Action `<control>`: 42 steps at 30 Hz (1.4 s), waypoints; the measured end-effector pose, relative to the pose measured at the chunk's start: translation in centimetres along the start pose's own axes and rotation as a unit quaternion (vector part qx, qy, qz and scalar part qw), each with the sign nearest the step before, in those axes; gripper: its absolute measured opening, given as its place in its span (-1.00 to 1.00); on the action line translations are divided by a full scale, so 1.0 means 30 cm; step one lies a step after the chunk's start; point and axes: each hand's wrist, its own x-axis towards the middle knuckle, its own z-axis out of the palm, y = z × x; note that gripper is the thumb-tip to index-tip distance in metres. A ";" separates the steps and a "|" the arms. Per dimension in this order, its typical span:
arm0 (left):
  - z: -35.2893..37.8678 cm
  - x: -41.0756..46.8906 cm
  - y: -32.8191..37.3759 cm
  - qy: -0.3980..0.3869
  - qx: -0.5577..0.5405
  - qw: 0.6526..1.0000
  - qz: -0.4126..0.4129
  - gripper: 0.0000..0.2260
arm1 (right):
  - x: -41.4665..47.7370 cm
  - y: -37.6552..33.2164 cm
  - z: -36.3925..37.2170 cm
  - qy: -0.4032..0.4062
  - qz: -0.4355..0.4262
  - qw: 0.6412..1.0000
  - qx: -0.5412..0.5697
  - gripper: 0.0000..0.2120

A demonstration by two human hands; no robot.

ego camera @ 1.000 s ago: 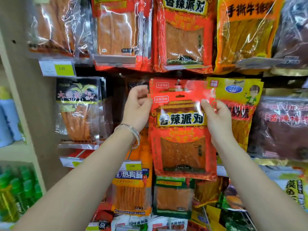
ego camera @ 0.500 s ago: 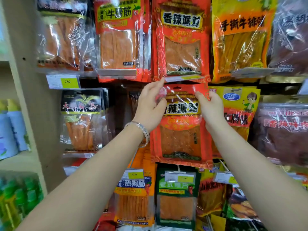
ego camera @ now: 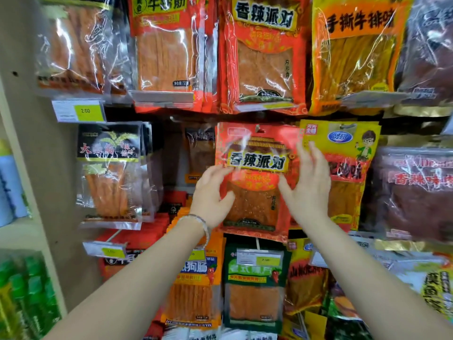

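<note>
**Item:** red snack packet (ego camera: pixel 257 185), flat, glossy, with a clear window over orange sheets. It hangs in the middle row of a wall of pegged snacks and sits square, not tilted.

**Position:** its hang hole (ego camera: pixel 260 130) lies at the top centre, apparently over a peg, though the peg itself is hard to make out. A matching red packet (ego camera: pixel 263 52) hangs directly above and a green packet (ego camera: pixel 255 290) directly below. A yellow packet (ego camera: pixel 343 153) is just beside it on the right. A black-topped packet (ego camera: pixel 110 168) hangs well apart on the left, near the beige upright (ego camera: pixel 49 180).

**Left hand** (ego camera: pixel 210 195): at the packet's left edge with fingers (ego camera: pixel 215 170) spread and relaxed, pinching nothing. The tips are blurred, so contact with the film cannot be told. There is a bracelet (ego camera: pixel 198 222) at the wrist.

**Right hand** (ego camera: pixel 308 187): in front of the packet's right edge with fingers (ego camera: pixel 312 153) straight and fanned, gripping nothing.

**Other fittings:** a price tag (ego camera: pixel 78 111) with a yellow panel, upper left.

**Status:** hanging looks done — the packet appears to carry its own weight with neither hand holding it. What is left is little, judging by this view — perhaps a light smoothing so it lies flush with its neighbours, then clearing both hands from the row.
</note>
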 end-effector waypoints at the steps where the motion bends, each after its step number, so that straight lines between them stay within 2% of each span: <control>1: 0.018 -0.019 -0.023 -0.016 0.027 1.000 -0.005 -0.52 | -0.031 0.010 0.009 -0.026 -0.056 0.997 -0.054 -0.31; 3: 0.057 -0.052 -0.066 -0.044 0.089 0.995 0.014 -0.42 | -0.083 0.029 0.035 -0.095 -0.129 0.980 -0.121 -0.28; 6: 0.117 -0.069 -0.123 -0.094 0.232 0.967 0.050 -0.19 | -0.123 0.065 0.084 -0.207 -0.131 0.955 -0.170 -0.17; 9: 0.163 -0.046 -0.160 -0.103 0.299 0.948 0.027 -0.08 | -0.105 0.102 0.127 -0.243 -0.125 0.943 -0.191 -0.09; 12: 0.188 -0.009 -0.174 -0.097 0.307 0.947 0.008 -0.06 | -0.077 0.114 0.166 -0.255 -0.118 0.937 -0.208 -0.07; 17: 0.189 0.055 -0.177 -0.120 0.271 0.955 -0.014 -0.12 | -0.060 0.094 0.227 -0.255 -0.082 0.939 -0.215 -0.07; 22: 0.143 0.057 -0.173 -0.137 0.185 0.973 -0.005 -0.22 | -0.069 0.044 0.215 -0.255 -0.050 0.946 -0.192 -0.14; 25: 0.091 0.029 -0.167 -0.125 0.092 0.988 0.011 -0.34 | -0.087 -0.021 0.173 -0.221 -0.015 0.966 -0.135 -0.34; 28: 0.009 -0.034 -0.164 -0.099 0.009 0.995 0.012 -0.57 | -0.136 -0.113 0.146 -0.154 0.006 0.987 -0.047 -0.59; 30: -0.068 -0.111 -0.185 -0.064 -0.017 0.998 0.007 -0.69 | -0.193 -0.192 0.144 -0.155 0.014 0.988 0.010 -0.68; 32: -0.161 -0.220 -0.233 -0.040 -0.029 0.999 -0.007 -0.74 | -0.276 -0.284 0.160 -0.195 0.020 0.977 0.077 -0.73; 34: -0.262 -0.362 -0.318 -0.028 -0.042 0.997 -0.051 -0.77 | -0.390 -0.394 0.194 -0.258 0.033 0.957 0.132 -0.75; 37: -0.421 -0.644 -0.490 -0.036 -0.038 0.981 -0.187 -0.79 | -0.603 -0.592 0.266 -0.334 0.062 0.923 0.181 -0.81; 42: -0.723 -1.205 -0.746 -0.072 -0.056 0.892 -0.442 -0.81 | -1.035 -0.940 0.369 -0.475 0.140 0.835 0.241 -0.80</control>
